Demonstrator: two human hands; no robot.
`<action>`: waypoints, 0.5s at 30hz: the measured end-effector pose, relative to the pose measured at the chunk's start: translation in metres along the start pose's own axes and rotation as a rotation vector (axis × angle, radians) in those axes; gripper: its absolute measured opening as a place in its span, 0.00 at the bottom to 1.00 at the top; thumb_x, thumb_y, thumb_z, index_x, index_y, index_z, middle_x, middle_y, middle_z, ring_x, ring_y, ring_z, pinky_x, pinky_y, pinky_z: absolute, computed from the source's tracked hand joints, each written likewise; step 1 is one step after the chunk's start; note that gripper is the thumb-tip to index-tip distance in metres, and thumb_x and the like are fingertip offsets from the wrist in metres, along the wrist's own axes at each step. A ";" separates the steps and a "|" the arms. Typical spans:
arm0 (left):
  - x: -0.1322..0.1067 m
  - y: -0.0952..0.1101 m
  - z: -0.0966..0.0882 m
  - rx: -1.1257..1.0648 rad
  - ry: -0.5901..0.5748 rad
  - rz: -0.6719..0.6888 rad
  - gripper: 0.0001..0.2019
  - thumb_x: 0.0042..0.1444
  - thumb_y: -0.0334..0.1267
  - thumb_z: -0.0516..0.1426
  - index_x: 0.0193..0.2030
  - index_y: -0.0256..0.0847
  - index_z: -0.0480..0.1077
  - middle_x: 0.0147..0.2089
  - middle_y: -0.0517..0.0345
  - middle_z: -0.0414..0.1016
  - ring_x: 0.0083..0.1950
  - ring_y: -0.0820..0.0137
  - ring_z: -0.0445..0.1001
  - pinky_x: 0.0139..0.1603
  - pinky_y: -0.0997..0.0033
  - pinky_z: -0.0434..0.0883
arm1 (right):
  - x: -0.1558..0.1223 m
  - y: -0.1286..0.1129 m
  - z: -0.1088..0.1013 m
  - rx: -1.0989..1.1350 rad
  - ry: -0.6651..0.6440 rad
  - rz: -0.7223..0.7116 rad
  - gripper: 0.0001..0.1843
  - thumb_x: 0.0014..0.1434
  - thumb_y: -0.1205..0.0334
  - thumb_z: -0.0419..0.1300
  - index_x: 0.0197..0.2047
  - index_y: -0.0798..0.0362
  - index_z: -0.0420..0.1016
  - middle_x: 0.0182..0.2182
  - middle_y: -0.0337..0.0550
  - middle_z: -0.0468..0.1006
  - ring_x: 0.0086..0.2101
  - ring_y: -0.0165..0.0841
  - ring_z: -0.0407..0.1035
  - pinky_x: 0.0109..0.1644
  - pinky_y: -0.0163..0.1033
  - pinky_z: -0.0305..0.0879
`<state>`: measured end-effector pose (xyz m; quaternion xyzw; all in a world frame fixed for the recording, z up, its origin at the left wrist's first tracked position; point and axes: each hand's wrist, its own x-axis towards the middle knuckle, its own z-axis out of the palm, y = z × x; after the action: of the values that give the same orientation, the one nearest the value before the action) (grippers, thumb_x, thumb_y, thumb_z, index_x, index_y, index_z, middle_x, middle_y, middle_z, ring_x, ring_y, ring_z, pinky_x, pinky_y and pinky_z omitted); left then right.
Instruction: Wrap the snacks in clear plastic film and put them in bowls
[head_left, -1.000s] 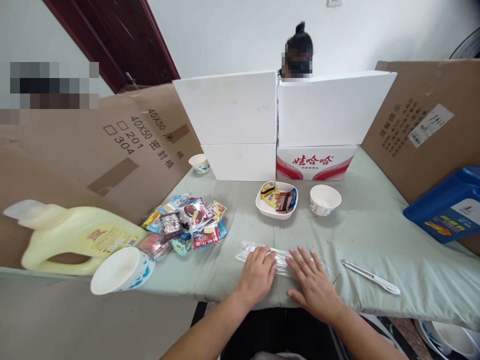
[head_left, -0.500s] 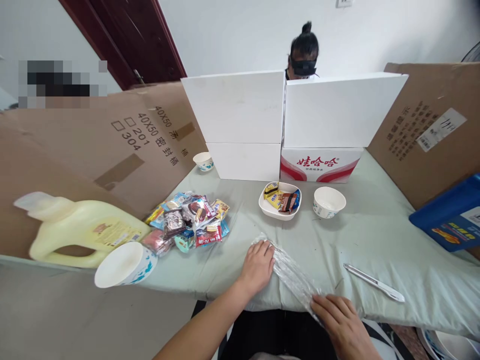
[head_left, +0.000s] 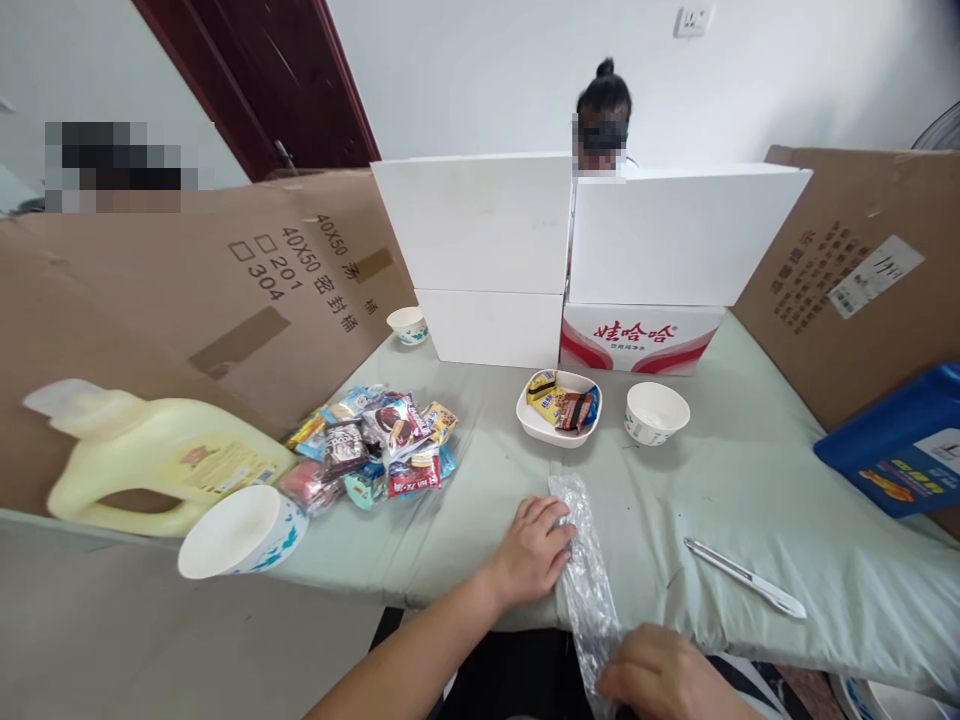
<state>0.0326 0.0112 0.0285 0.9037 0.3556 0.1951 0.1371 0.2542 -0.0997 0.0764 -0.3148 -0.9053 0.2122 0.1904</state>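
The tabletop, under a pale green cloth, spreads out ahead of both hands, walled in by a cardboard sheet far off to the left and stacked white boxes straight ahead, with another person behind them. A yellow jug lies well left of the left hand, and a blue box sits far right of the right hand. A heap of snack packets is ahead and left of the left hand, with a paper bowl on its side nearer the edge. Ahead of the hands stand a white dish holding a few snacks and a paper cup beside it. The clear plastic bag runs from the left hand towards the tabletop's near edge. The left hand lies released, fingers flat on the bag's far end. The right hand is curled, grasping its near end over the edge. The step looks like drawing the bag out straight, and any further pull calls for firm pinning at the far end. A slim white knife lies right of the hands.
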 end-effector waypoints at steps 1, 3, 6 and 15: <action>-0.003 0.004 0.002 -0.039 0.042 -0.016 0.13 0.60 0.36 0.52 0.50 0.43 0.72 0.53 0.49 0.72 0.59 0.58 0.65 0.61 0.51 0.60 | 0.009 0.003 -0.005 0.008 -0.026 0.051 0.17 0.67 0.66 0.43 0.44 0.49 0.73 0.32 0.40 0.78 0.32 0.30 0.72 0.37 0.34 0.64; -0.010 0.009 0.006 -0.144 0.107 -0.042 0.13 0.62 0.33 0.48 0.48 0.42 0.72 0.45 0.50 0.75 0.51 0.60 0.69 0.56 0.54 0.65 | 0.030 0.016 -0.015 0.044 -0.037 0.159 0.17 0.65 0.69 0.44 0.47 0.48 0.73 0.36 0.40 0.79 0.36 0.30 0.73 0.41 0.33 0.65; -0.018 0.007 0.014 -0.282 0.184 -0.065 0.20 0.61 0.29 0.46 0.59 0.40 0.63 0.42 0.51 0.75 0.48 0.62 0.70 0.53 0.57 0.67 | 0.070 0.051 -0.019 0.078 0.022 0.332 0.16 0.65 0.67 0.46 0.48 0.48 0.72 0.41 0.41 0.80 0.41 0.31 0.74 0.45 0.33 0.65; -0.020 -0.003 0.022 -0.383 0.210 -0.083 0.31 0.52 0.22 0.47 0.64 0.43 0.58 0.40 0.54 0.73 0.44 0.63 0.69 0.49 0.58 0.69 | 0.133 0.119 0.014 -0.082 0.109 0.563 0.12 0.63 0.65 0.49 0.45 0.52 0.72 0.43 0.45 0.79 0.42 0.35 0.73 0.45 0.36 0.62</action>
<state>0.0270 -0.0031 0.0024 0.8203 0.3614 0.3464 0.2765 0.2088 0.0674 0.0327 -0.5719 -0.7787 0.2027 0.1596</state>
